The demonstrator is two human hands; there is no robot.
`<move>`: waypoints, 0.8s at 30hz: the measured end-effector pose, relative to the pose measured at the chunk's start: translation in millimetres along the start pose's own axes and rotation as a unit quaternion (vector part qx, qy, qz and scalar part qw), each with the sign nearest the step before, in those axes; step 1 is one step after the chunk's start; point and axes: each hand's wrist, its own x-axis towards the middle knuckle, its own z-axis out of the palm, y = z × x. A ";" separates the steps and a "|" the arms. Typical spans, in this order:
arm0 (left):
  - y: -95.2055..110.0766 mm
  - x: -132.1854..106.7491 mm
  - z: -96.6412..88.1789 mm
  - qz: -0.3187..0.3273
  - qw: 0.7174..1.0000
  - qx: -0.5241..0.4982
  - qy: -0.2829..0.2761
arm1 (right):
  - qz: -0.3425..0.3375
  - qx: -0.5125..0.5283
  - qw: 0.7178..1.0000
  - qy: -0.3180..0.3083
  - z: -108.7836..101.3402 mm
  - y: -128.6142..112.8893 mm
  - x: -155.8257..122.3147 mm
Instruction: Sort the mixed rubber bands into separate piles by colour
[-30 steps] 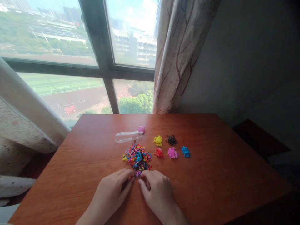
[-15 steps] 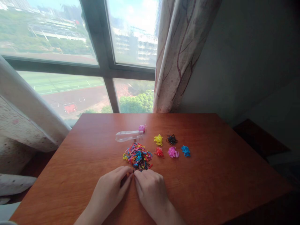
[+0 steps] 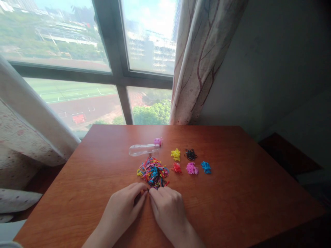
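Note:
My left hand (image 3: 126, 201) is closed in a pinch at the near edge of a mixed heap of coloured rubber bands (image 3: 152, 171). A small black rubber band (image 3: 148, 189) shows at its fingertips, reaching toward my right hand (image 3: 167, 203). That hand is closed too, its fingers curled down and its fingertips meeting the same band; the undersides are hidden. To the right of the heap lie small single-colour piles: yellow bands (image 3: 176, 154), black bands (image 3: 191, 154), red bands (image 3: 177, 168), pink bands (image 3: 192, 168) and blue bands (image 3: 206, 167).
Behind the heap a clear plastic bottle (image 3: 143, 150) lies on its side, with a pink cap (image 3: 158, 141) by its mouth. The brown wooden table (image 3: 232, 199) reaches back to a window, with a curtain (image 3: 199, 62) at its right. A white object (image 3: 11, 232) shows at the lower left.
The whole view has shifted slightly. Both hands stay pinched together at the heap's near edge, with hardly any visible movement; the piles are unchanged.

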 end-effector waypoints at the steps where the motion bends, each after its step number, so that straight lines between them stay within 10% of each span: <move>1: 0.0 0.0 0.0 -0.001 1.000 0.000 -0.001 | -0.002 -0.003 1.000 0.001 0.0 -0.4 1.1; 18: 0.1 -0.5 1.6 0.008 1.000 0.024 -0.002 | 0.111 0.265 0.956 0.059 -11.9 16.6 -2.1; 24: 0.4 -2.3 4.4 0.017 0.999 0.030 0.001 | 0.166 0.245 0.947 0.125 -33.1 55.9 3.1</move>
